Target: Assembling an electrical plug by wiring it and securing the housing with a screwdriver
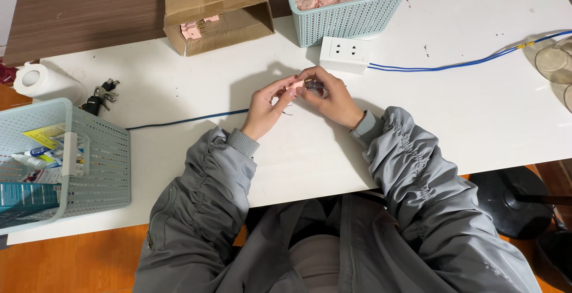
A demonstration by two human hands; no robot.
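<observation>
Both hands, left hand (266,107) and right hand (333,97), meeting over the white table (453,114), fingers (285,87) pinching a small pink part (296,84) together.

The small pink part (296,84) is mostly covered by the fingers of the left hand (266,107) and right hand (333,97); its form cannot be determined. At 9 o'clock, the left basket (89,168) is cut by the frame edge. At 3 o'clock, clear containers (557,66) are cropped.

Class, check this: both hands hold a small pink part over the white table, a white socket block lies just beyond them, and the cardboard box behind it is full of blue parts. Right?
Not quite. The head view shows the parts in the cardboard box are pink, not blue. The rest holds: left hand and right hand hold a small pink part over the white table, socket block just beyond.
</observation>
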